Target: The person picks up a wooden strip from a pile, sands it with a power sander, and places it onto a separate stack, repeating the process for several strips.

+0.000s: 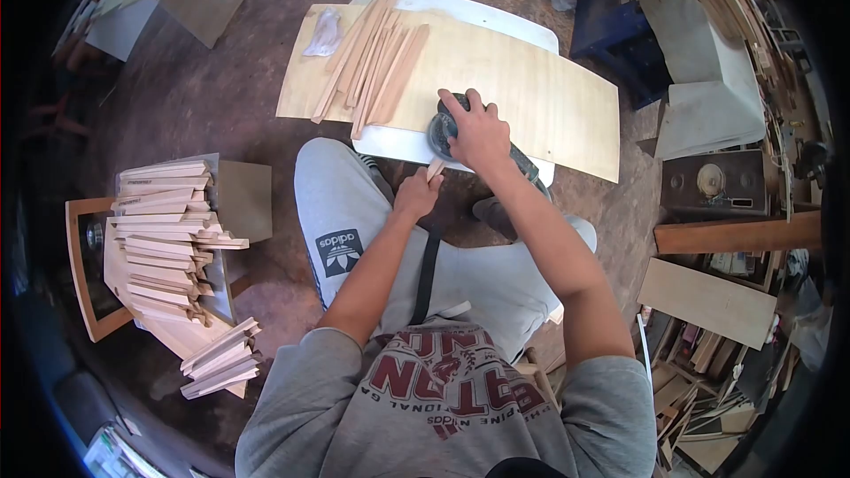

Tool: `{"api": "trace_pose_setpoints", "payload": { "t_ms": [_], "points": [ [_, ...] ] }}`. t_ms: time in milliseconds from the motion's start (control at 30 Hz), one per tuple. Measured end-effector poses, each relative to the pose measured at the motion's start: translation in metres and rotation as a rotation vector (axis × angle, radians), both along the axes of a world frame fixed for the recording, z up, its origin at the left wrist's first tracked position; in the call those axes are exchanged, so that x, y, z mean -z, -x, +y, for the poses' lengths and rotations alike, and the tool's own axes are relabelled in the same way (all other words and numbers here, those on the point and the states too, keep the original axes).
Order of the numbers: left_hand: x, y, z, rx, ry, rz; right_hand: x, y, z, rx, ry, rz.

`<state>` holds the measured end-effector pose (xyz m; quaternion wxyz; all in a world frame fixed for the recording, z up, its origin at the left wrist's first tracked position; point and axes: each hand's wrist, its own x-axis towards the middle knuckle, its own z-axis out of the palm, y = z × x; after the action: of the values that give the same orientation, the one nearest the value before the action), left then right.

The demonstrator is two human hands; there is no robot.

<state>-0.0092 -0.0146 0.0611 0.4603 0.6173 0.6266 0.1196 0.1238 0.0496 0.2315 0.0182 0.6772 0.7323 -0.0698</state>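
My right hand (480, 131) is wrapped over a dark green power sander (440, 135) at the near edge of the work table. The sander's body stretches back under my wrist. Just below it, my left hand (417, 194) grips a short wooden strip (436, 167). The strip's far end reaches up to the sander's round head, which partly hides it. Beyond my hands lies a plywood sheet (531, 97) on a white table top (478, 13). Several long wooden strips (376, 62) rest on its left part, beside a clear plastic bag (324, 33).
To my left, many wooden strips (168, 243) are stacked on a low stand, with a smaller pile (221, 358) nearer me. A blue cabinet (620, 40) stands at the far right. Along the right side are a speaker box (715, 183), a board (708, 301) and wood scraps.
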Motion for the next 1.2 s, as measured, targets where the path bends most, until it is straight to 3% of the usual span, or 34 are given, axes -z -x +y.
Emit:
{"api": "trace_pose_setpoints", "payload": {
  "t_ms": [300,700,1067,1200],
  "points": [
    [0.006,0.000,0.000,0.005,-0.013,0.009,0.012,0.006,-0.007,-0.120,-0.060,0.023],
    [0.003,0.000,0.001,0.020,-0.051,0.020,0.015,-0.076,0.088,0.193,-0.089,-0.072],
    [0.009,-0.002,0.002,0.031,-0.064,0.024,0.012,-0.023,0.002,-0.051,-0.113,0.035],
    [0.008,0.003,-0.001,0.046,-0.103,0.030,0.009,-0.026,0.004,-0.024,-0.085,0.062]
  ]
}}
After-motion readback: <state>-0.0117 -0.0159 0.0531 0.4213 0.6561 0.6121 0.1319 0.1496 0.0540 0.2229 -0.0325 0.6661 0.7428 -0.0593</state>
